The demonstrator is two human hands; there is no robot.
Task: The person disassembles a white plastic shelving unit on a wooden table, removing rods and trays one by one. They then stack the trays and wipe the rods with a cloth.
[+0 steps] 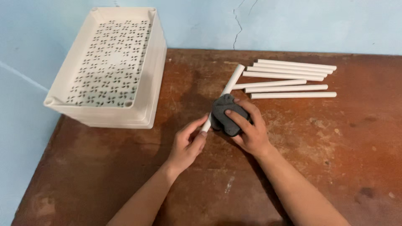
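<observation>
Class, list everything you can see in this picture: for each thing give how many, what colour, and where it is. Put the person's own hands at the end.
Tray: one, cream, perforated base, back left of the table by the wall.
Loose tubes: six, white, lying side by side at the back right of the table.
Held tube: one, white, slanting from the table's middle toward the back, its near end in the left hand.
Cloth: one, dark grey, bunched around the held tube.
Table: one, worn reddish-brown, fills the lower view.
Wall: pale blue, cracked, behind the table.
Left hand: one, pinching the tube's near end.
Right hand: one, pressing the cloth on the tube.
</observation>
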